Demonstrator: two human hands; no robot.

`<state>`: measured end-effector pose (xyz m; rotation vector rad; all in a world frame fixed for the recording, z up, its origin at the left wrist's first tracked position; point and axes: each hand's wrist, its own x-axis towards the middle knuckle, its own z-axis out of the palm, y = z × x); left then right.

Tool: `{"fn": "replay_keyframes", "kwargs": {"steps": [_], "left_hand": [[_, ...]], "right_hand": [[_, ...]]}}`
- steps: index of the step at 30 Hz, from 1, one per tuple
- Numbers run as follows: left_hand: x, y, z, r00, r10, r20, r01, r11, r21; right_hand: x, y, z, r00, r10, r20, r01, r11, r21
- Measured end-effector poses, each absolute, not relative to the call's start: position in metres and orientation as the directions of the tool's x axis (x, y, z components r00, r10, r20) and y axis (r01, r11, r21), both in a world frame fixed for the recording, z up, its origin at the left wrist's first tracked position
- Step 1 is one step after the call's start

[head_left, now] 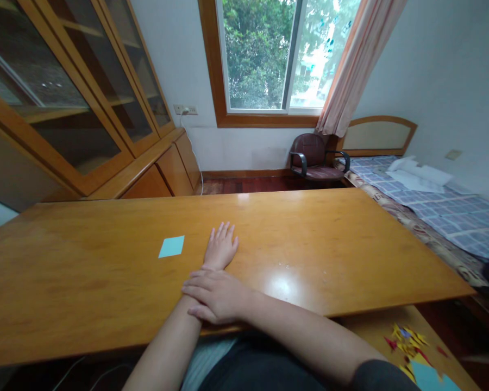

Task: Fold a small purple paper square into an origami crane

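Note:
My left hand [221, 247] lies palm down on the wooden table, fingers stretched out and slightly apart, with nothing in them. Across its wrist rests my right hand [218, 296], the fingers laid over and around the left wrist and the thumb on the nearer side. To the left of my left hand, a light blue square of paper [171, 246] lies flat on the table [106, 282]. Neither hand touches this paper.
At the lower right, a lower wooden surface holds small yellow and red pieces [407, 342] and light blue paper [430, 376]. A glass-door cabinet [106, 146] stands left. Beyond the table are an armchair [315, 157] and a bed [444, 212].

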<state>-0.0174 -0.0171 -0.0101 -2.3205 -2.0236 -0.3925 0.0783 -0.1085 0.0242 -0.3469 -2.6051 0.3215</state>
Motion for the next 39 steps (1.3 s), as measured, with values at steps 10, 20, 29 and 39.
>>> {"fn": "replay_keyframes", "kwargs": {"steps": [10,20,29,39], "left_hand": [[-0.017,-0.017,-0.012,0.113,0.972,0.204,0.981,-0.142,0.134],[-0.017,-0.017,-0.012,0.126,0.968,0.218,0.982,-0.153,0.109],[-0.029,-0.01,-0.037,0.17,0.971,0.17,0.984,-0.177,0.028],[-0.027,-0.013,-0.027,0.168,0.969,0.178,0.983,-0.179,0.044]], "right_hand": [[0.071,-0.169,0.046,-0.877,0.093,0.471,0.003,0.982,-0.19],[0.087,-0.114,0.038,-0.878,0.28,0.388,0.168,0.94,-0.297],[0.114,-0.064,0.02,-0.685,0.65,0.33,0.519,0.753,-0.405],[0.115,-0.061,0.011,-0.621,0.703,0.346,0.562,0.707,-0.428]]}}
